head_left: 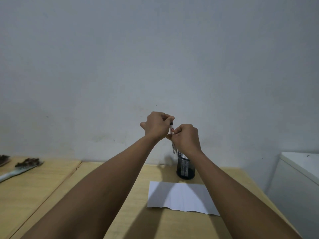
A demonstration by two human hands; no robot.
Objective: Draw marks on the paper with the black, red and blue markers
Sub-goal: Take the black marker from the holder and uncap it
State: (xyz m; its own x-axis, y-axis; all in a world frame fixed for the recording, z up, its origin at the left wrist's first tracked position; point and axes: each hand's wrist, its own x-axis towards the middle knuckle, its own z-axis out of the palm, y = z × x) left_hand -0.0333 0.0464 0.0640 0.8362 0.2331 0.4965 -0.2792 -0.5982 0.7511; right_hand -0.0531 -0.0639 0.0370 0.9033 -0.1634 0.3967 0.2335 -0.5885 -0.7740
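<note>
Here both hands are raised in front of the wall, above the tabletop (120, 195). The left hand (158, 125) is curled tight, fingers closed around the top end of a marker (172, 140); the cap area is mostly hidden inside the fist, only a dark band shows under it. The right hand (186, 138) is also closed, pinching the white barrel of the same marker approx. at the middle. The marker stands nearly upright, its lower end just above a black mesh cup (185, 168) with more markers inside; their colours are hard to tell through the mesh. The marker colour: cannot tell for sure, the label is too small. The paper (181, 197) lies flat near the cup, partly under arm shadows, right corner hidden by the right forearm. At far left, brushes (22, 167) are cut off by the edge.
</note>
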